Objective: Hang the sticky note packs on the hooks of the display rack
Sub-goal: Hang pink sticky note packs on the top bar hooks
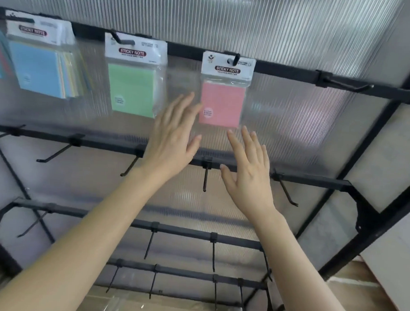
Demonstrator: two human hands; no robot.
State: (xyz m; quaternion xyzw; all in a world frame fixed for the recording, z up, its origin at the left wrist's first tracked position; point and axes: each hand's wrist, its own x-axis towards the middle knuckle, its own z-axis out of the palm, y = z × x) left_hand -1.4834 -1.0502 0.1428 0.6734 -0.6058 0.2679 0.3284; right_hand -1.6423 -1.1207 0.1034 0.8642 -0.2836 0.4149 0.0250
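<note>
Head view: pink pack hangs on a top-rail hook of the rack, right of the green pack and blue packs. Left hand: fingers straight, tips at the pink pack's left edge. Right hand: fingers spread, just below the pack, holding nothing.

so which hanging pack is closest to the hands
The pink pack: the left hand is at its left edge, the right hand just below. The green pack and blue pack hang further left.
</note>
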